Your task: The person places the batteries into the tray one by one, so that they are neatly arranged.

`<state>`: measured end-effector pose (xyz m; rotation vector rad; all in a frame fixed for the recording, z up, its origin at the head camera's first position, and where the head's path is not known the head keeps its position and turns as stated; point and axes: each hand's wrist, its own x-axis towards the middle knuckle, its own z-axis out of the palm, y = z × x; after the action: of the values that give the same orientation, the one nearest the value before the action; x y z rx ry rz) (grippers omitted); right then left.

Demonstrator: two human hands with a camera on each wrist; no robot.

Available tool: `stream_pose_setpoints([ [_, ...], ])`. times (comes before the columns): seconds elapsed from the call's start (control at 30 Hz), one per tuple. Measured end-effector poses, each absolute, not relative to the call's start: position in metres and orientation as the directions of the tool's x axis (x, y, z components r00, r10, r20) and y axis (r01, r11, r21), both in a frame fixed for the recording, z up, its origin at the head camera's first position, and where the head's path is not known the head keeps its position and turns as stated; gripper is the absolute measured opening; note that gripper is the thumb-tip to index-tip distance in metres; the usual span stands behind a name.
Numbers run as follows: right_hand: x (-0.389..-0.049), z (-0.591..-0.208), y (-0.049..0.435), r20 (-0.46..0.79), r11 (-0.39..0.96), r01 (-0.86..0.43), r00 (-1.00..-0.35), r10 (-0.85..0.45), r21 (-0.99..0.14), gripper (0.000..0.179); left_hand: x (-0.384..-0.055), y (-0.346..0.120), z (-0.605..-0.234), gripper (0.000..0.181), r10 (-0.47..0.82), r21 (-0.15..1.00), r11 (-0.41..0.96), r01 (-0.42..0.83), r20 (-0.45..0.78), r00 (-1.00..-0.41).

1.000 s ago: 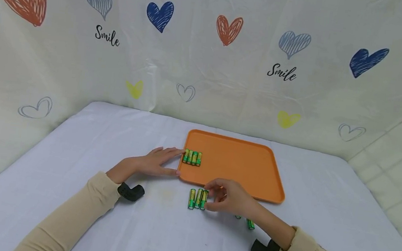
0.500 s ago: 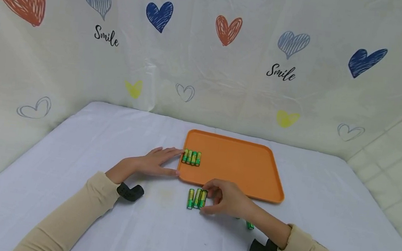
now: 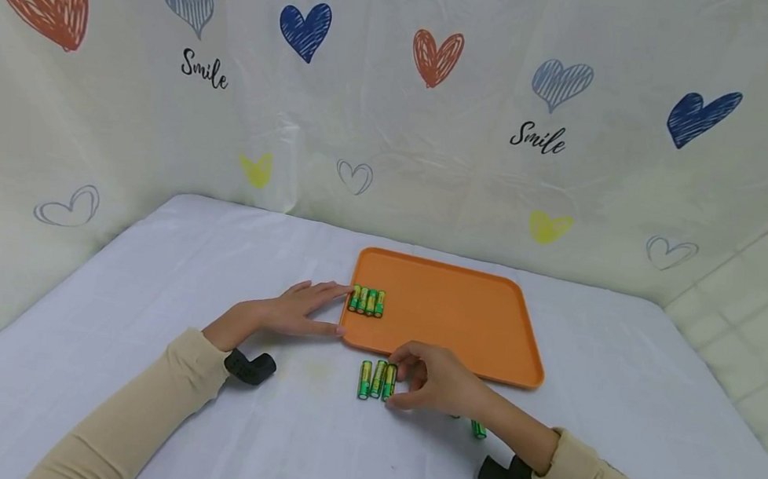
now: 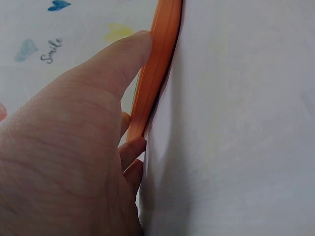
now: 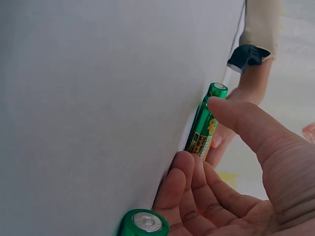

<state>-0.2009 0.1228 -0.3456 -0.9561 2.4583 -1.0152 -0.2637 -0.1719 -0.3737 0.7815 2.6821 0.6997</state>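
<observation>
The right hand point(image 3: 442, 380) pinches the rightmost battery point(image 3: 389, 382) of three on the bench point(image 3: 332, 447), near side of the orange tray point(image 3: 454, 311). Apply even pressure at both ends; avoid nudging the adjacent battery point(image 3: 378, 379). The left hand point(image 3: 298, 310), fingers extended, touches the tray's left rim.

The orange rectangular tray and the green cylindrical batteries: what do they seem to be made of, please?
The orange rectangular tray looks like smooth satin plastic, given its even colour and rounded corners. The green cylindrical batteries seem metal in a glossy wrap: silvery end, printed shiny side.
</observation>
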Motion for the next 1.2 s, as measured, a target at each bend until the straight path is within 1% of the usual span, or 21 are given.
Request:
stream_pose_setpoints([
  [0.5,-0.202,-0.345,0.122,-0.024,0.535,-0.452,-0.747,-0.664,-0.714,0.047,-0.265,-0.172,-0.373,0.084,0.547,0.507,0.752,0.421,-0.124,-0.828],
  [0.7,-0.204,-0.344,0.122,0.002,0.525,-0.476,-0.742,-0.671,-0.706,0.048,-0.266,-0.173,-0.375,0.084,0.556,0.513,0.743,0.430,-0.115,-0.823],
  [0.9,-0.208,-0.338,0.121,0.051,0.504,-0.510,-0.736,-0.675,-0.697,0.044,-0.265,-0.173,-0.374,0.084,0.546,0.512,0.750,0.419,-0.120,-0.829],
  [1.03,-0.211,-0.336,0.119,0.062,0.490,-0.515,-0.731,-0.679,-0.703,0.043,-0.265,-0.173,-0.375,0.084,0.546,0.517,0.747,0.418,-0.118,-0.829],
  [1.2,-0.215,-0.333,0.119,0.068,0.494,-0.510,-0.741,-0.668,-0.704,0.042,-0.265,-0.173,-0.376,0.083,0.553,0.524,0.737,0.426,-0.106,-0.826],
])
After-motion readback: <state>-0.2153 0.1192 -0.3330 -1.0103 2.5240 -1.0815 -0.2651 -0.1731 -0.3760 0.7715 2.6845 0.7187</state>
